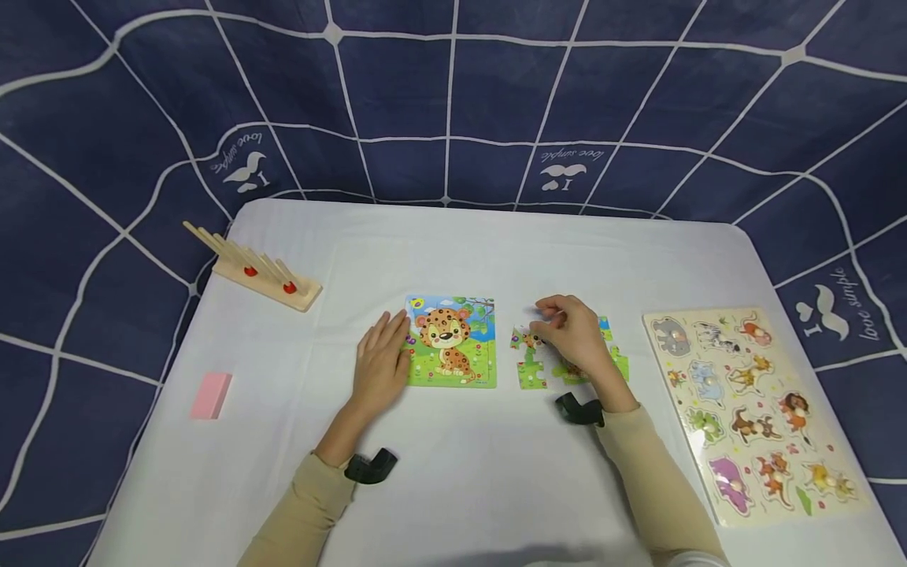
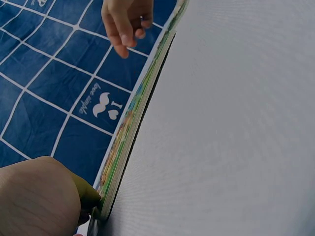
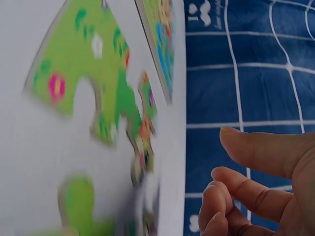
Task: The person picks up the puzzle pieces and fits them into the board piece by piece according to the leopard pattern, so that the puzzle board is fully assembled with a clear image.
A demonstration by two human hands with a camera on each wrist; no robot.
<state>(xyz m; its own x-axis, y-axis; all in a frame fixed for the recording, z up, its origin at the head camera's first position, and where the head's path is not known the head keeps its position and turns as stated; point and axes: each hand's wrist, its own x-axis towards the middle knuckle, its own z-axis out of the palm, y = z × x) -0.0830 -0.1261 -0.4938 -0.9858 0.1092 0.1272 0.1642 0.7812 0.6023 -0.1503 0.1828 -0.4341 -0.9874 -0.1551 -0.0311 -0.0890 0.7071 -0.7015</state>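
A square puzzle board (image 1: 453,370) with a cartoon leopard lies on the white table; the left wrist view shows its edge as several thin layers. The left hand (image 1: 380,361) rests along its left side, fingers straight and fingertips at the edge; this hand (image 2: 42,196) also shows by the near corner in the left wrist view. To the right lie loose puzzle pieces (image 1: 531,376), green with bits of leopard. Over them hovers the right hand (image 1: 572,332), hiding some. In the right wrist view, the right hand (image 3: 261,187) has thumb and bent fingers apart, holding nothing.
On the far left stands a wooden peg rack (image 1: 269,283) with red pieces. A pink block (image 1: 210,395) lies nearer on the left. A large animal knob puzzle (image 1: 754,417) occupies the table's right side. Blue gridded cloth (image 1: 397,94) hangs behind the table.
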